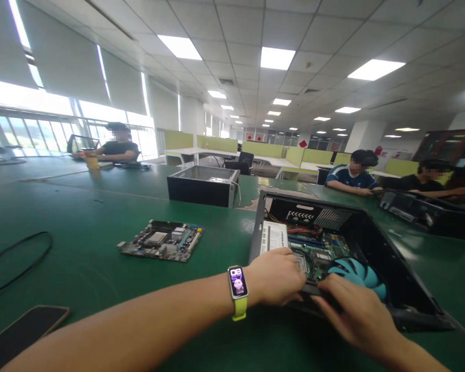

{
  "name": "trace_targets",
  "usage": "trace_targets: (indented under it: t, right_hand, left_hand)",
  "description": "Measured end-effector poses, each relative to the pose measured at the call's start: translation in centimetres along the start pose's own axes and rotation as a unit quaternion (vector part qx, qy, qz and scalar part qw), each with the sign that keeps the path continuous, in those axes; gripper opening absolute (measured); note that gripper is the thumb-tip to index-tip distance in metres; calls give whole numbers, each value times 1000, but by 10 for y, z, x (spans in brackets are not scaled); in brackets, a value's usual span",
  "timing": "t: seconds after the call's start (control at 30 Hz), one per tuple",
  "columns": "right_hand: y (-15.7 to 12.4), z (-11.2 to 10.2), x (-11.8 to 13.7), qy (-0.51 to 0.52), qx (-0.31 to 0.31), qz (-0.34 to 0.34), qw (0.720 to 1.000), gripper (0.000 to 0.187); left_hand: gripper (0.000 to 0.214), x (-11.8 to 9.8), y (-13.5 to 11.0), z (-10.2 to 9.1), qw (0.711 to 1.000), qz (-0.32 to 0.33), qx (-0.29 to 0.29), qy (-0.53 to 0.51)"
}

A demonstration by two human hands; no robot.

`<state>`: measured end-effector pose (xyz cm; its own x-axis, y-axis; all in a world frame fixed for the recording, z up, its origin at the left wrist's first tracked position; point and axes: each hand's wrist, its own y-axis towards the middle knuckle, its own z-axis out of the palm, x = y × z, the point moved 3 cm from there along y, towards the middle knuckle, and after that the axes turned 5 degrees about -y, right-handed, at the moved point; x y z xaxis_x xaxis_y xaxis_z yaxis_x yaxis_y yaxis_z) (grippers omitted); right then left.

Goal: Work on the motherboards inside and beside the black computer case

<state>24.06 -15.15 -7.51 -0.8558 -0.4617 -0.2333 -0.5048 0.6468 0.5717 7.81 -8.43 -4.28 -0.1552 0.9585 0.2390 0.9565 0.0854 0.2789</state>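
Note:
An open black computer case lies on the green table in front of me, showing a motherboard, a white power supply and a blue-bladed cooling fan. My left hand, with a yellow-strapped watch on its wrist, curls over the case's near edge beside the fan, fingers closed; what they grip is hidden. My right hand rests on the same edge, fingers extended and pressed flat against the black fan frame.
A loose motherboard lies on the table to the left. A second open case stands behind it, a third case at the right. A dark phone and black cable lie near left. Three people sit at the table's far side.

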Motion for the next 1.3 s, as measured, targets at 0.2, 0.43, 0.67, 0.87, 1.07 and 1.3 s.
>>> trace_targets:
  t: [0.2, 0.43, 0.67, 0.87, 1.07, 1.3]
  right_hand:
    - [11, 5, -13, 45, 38, 10, 998, 7]
    - [22, 10, -24, 55, 55, 17, 997, 9]
    - [30, 14, -33, 72, 67, 33, 995, 13]
    - [36, 17, -39, 86, 81, 44, 992, 18]
    - [39, 18, -43, 103, 127, 66, 984, 23]
    - [37, -1, -23, 157, 180, 77, 968, 27]
  left_hand:
    - [25, 11, 6, -3, 1000, -9, 16, -11]
    - [29, 29, 11, 5, 1000, -7, 21, -18]
    - [34, 42, 16, 8, 998, -20, 40, -40]
    - [35, 51, 19, 10, 998, -13, 34, -56]
    - [33, 56, 23, 10, 996, -13, 47, -72]
    - [33, 35, 9, -1, 995, -25, 58, -80]
